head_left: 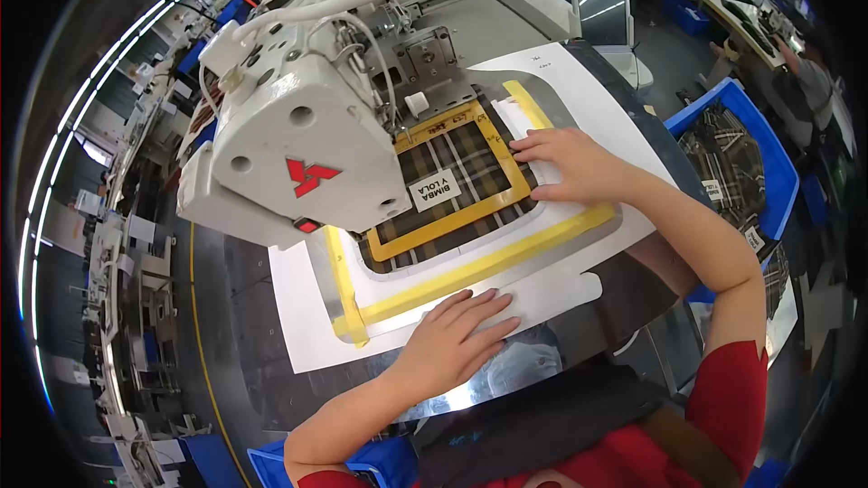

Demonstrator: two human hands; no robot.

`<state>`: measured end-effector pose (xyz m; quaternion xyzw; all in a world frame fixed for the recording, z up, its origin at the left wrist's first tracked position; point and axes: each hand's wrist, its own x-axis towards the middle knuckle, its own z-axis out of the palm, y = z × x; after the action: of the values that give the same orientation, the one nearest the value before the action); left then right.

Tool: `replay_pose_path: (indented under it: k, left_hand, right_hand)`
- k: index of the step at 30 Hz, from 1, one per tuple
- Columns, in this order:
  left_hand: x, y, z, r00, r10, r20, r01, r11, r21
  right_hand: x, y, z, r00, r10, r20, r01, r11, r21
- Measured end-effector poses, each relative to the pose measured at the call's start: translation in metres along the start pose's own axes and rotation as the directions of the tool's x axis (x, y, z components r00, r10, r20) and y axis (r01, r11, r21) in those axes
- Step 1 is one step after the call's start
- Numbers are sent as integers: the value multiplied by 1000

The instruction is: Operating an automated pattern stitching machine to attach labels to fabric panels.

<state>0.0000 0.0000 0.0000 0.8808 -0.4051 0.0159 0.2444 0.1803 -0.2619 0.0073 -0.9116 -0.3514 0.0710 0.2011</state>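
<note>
We are seeing the plaid fabric (468, 159) lying flat just right of the sewing machine head (271, 149), its left part passing out of view behind that head. The yellow frame (499, 152) is sitting on the cloth, and a pale label (436, 190) is lying inside it, near the head.

Handling: we are judging the fabric to be light, soft and prone to creasing, not fragile; the frame is looking thin but stiff. We are favouring a flat-palmed hold on the white sheet (303, 312) or its yellow tape (470, 271), on the wearer's side of the head, and light fingertips at the cloth margin farthest from it.

Hands: right of the head, the right hand (576, 165) is resting with its fingers parted, its tips at the cloth's right margin. On the wearer's side of the head, the left hand (459, 336) is lying palm down, fingers spread, gripping nothing.

Orientation: the framed cloth's long axis is running from the head outward, slanting away from the wearer toward the right hand. The label's print is standing upside down to the wearer.
</note>
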Motion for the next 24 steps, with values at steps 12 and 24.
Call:
replay_pose_path:
  k: [12,24]
  left_hand:
    - [-4,-8,-5,989,25,-146,-36,997,-69]
    - [-7,-13,-2,976,16,-216,-20,1000,-13]
  right_hand:
    - [-15,15,10,977,7,-212,2,999,43]
    - [-12,25,16,933,27,-360,46,980,191]
